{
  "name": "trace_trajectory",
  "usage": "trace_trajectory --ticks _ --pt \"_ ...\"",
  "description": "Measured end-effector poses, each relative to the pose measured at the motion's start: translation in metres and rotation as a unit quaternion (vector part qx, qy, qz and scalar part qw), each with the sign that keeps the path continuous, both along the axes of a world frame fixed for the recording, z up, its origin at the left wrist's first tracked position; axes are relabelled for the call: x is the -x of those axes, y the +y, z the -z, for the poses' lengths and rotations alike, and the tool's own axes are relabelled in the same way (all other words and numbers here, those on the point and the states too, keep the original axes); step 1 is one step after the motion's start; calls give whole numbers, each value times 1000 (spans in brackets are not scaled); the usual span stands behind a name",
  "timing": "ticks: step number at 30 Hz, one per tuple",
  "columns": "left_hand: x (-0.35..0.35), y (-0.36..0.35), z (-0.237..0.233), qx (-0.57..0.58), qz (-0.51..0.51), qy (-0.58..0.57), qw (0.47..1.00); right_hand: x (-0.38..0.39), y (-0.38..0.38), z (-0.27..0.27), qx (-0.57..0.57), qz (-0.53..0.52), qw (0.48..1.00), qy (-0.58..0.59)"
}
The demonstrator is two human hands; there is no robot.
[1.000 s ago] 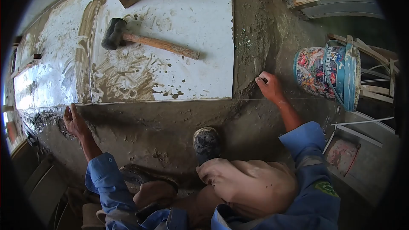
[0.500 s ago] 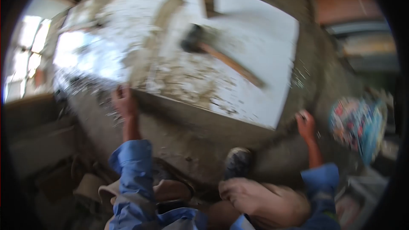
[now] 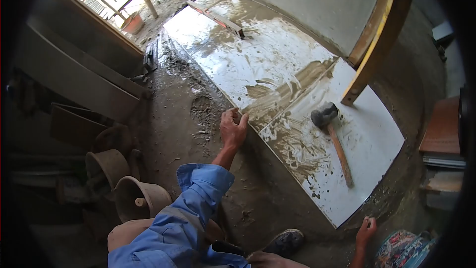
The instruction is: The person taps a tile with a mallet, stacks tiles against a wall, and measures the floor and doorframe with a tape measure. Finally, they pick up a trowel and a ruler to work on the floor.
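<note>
My left hand is at the near edge of the mud-smeared white tiles, beside the joint between two of them. Its fingers are bent, with a small gap between thumb and forefinger. Low on the right, my right hand hangs over the wet floor near the tile corner, its fingers curled closed. A tiny dark spot shows between them, too small to name. On the nearest tile lies a rubber mallet with a black head and wooden handle, touched by neither hand.
A wooden post stands on the tile's far side. A long level-like bar lies across the farther tiles. Buckets sit at left, a patterned bag-like bundle at lower right, and stacked boards at right. Wet mortar covers the floor.
The view has swung left and now shows more of the far tiles and the doorway. My left hand stays at the tile edge by the joint; the mallet still lies on the tile.
</note>
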State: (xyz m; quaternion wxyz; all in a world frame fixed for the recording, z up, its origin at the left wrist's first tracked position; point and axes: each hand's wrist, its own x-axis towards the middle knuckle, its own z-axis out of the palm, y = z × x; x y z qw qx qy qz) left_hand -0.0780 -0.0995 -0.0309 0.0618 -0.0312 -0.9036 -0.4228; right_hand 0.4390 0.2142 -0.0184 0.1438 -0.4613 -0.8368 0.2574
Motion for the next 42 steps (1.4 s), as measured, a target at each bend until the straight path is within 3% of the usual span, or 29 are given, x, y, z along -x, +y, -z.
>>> trace_trajectory --ticks 13,23,29,33,42 --pt "-1 -3 -3 -8 9 -44 999 13 2 10 -17 -1 999 29" --pt "-5 -5 -1 116 75 84 987 51 -5 -11 -1 20 999 25" --pt "-10 3 -8 159 124 82 976 62 -9 -9 -22 7 996 82" --pt "-13 4 -7 182 186 74 963 65 -10 -13 -8 14 999 51" --pt "-16 5 -5 180 184 25 966 74 -14 -18 8 11 997 72"
